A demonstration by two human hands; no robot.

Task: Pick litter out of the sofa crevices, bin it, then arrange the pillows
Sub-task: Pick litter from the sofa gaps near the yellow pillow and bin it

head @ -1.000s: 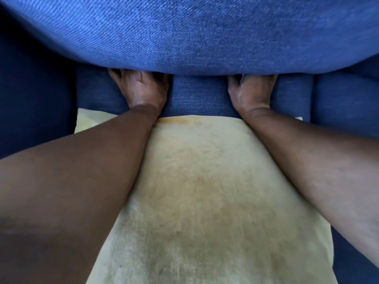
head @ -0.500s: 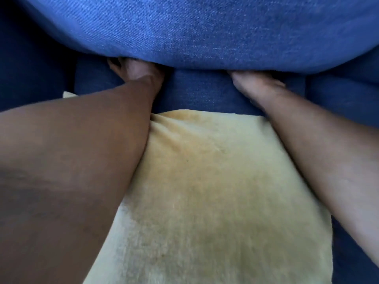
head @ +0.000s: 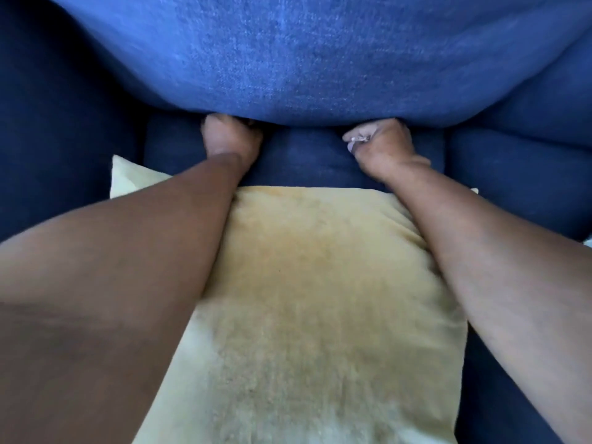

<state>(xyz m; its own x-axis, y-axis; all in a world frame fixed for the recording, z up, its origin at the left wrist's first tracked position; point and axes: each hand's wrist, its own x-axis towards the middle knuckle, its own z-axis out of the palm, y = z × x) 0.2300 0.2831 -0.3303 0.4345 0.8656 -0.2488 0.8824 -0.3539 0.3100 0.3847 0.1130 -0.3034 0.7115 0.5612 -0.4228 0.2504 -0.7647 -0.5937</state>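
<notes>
Mid-frame: our left hand point(head: 231, 138) is buried under the back cushion point(head: 288, 59), fingers hidden, state unclear. Right hand point(head: 381, 145) pinches pale litter point(head: 359, 140). Yellow pillow point(head: 320, 299) lies below centre on the sofa point(head: 512, 193).

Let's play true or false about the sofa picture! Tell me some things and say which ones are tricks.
1. A yellow pillow lies under both forearms. True.
2. The sofa is red. False: it is blue.
3. The left hand reaches into the crevice at the sofa back. True.
4. The right hand rests flat on the pillow. False: it is up by the crevice, fingers curled.
5. A bin stands next to the pillow. False: no bin is in view.
</notes>
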